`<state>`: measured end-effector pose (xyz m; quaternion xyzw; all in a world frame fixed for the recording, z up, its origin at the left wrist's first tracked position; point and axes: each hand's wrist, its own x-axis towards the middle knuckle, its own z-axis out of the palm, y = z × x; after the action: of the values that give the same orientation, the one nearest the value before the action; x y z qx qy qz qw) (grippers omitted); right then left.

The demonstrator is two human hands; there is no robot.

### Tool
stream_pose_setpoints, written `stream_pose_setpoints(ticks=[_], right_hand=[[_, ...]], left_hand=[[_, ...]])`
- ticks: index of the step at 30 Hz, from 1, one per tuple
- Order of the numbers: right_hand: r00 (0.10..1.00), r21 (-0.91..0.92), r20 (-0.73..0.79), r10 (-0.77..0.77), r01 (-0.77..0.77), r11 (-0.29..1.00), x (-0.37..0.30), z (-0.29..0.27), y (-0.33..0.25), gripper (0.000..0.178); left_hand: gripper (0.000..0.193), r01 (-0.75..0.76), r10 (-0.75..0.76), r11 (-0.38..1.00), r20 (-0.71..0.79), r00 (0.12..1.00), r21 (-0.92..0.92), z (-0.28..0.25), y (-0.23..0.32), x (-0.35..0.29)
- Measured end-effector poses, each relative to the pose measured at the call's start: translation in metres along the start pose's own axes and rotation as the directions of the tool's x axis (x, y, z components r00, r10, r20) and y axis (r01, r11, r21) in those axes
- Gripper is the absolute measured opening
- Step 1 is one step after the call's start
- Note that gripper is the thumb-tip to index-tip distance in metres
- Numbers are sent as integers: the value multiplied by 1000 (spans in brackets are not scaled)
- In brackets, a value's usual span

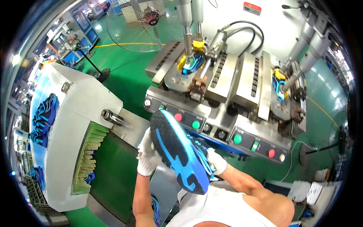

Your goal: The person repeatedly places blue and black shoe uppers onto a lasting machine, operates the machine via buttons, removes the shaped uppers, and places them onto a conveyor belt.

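Observation:
A black and blue sneaker (177,151) is held in front of me with its patterned sole turned up toward my view. My left hand (148,153), in a white knit glove, grips its left side; part of the fingers is hidden behind the shoe. On the other side my right hand (216,161), gloved the same way, is closed on the upper near the light blue laces. Beyond the sneaker stands a two-station press, where one blue shoe (193,63) sits clamped at the left station and another blue shoe (279,85) at the right.
Control panels with coloured buttons (195,125) line the press front. To the left, a white machine housing (81,90) has a fringed curtain (89,159) over a dark green belt (113,170). Several blue shoes (44,117) rest beyond it. A large fan (151,19) stands behind.

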<state>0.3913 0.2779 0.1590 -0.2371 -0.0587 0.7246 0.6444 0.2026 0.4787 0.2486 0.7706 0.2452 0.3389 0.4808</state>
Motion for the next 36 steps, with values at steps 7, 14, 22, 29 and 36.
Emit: stream_pose_setpoints(ticks=[7,14,22,29,36], right_hand=[[938,114,-8,-346,345,932,-46,-32,-118,85],[823,270,-345,-451,547,792,-106,-90,-117,82],[614,-3,-638,-465,601,799,-149,-71,-66,53],[633,-300,-570,-524,433,850,-83,-56,-108,29],[819,-149,-315,-479,456,878,162,57,-237,19]], left_hand=[[42,-281,157,805,270,950,523,90,-13,210],[59,-290,112,692,298,948,661,194,-142,378],[70,-61,-196,576,209,958,815,219,-151,457],[65,-48,37,804,31,999,593,107,-39,382],[59,111,51,887,-335,941,448,-28,-53,149]])
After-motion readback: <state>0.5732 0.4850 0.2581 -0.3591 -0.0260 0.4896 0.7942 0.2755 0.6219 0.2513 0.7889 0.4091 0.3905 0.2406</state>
